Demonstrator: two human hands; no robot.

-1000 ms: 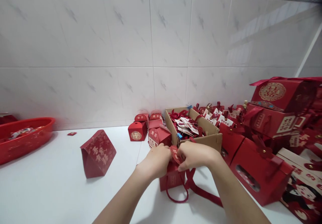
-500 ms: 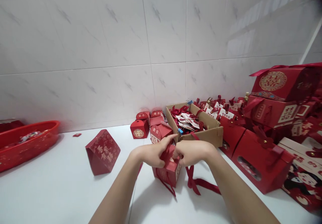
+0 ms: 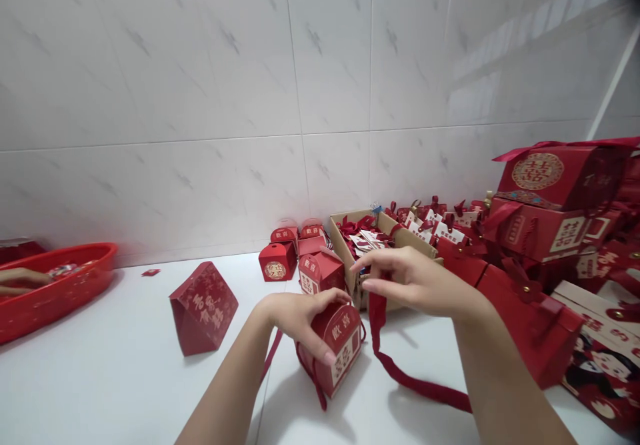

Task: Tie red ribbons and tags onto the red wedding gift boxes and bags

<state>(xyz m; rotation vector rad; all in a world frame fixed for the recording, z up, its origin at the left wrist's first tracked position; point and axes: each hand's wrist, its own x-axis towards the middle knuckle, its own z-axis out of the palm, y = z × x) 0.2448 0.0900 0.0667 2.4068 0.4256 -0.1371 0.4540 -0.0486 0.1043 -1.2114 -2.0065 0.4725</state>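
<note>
My left hand (image 3: 295, 317) is closed round a small red gift box (image 3: 337, 350) with gold characters, which rests tilted on the white counter (image 3: 100, 378). My right hand (image 3: 407, 278) is raised just right of the box and pinches a dark red ribbon (image 3: 400, 371). The ribbon hangs down from the fingers and trails across the counter towards the lower right. More ribbon loops round the box under my left hand.
A cardboard box (image 3: 353, 268) of tags and ribbons stands behind my hands, with small red boxes (image 3: 276, 261) to its left. A folded red box (image 3: 203, 308) lies at the left. Large red boxes (image 3: 560, 178) pile up at the right. Another person's hand (image 3: 15, 278) rests in the red tray (image 3: 60, 291).
My right hand has let go of the box top and lifted away to the right, pulling the ribbon up. The box has tipped so its front faces me. A hand appeared in the red tray.
</note>
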